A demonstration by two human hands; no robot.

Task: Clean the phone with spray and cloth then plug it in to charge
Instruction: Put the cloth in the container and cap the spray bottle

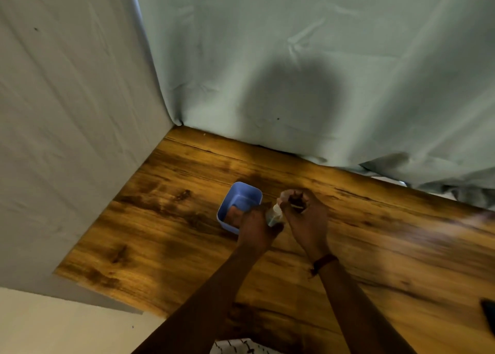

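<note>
Spray bottle, small and pale, is clamped in the left hand, whose fingers wrap its body just above the wooden table. The right hand curls over the bottle's dark top, seemingly gripping the cap or nozzle; blur hides which. It looks like light, stiff plastic, probably slick when wet and best held round the body. A blue tub stands just beside the left hand. A dark shape at the far right may be the phone
</note>
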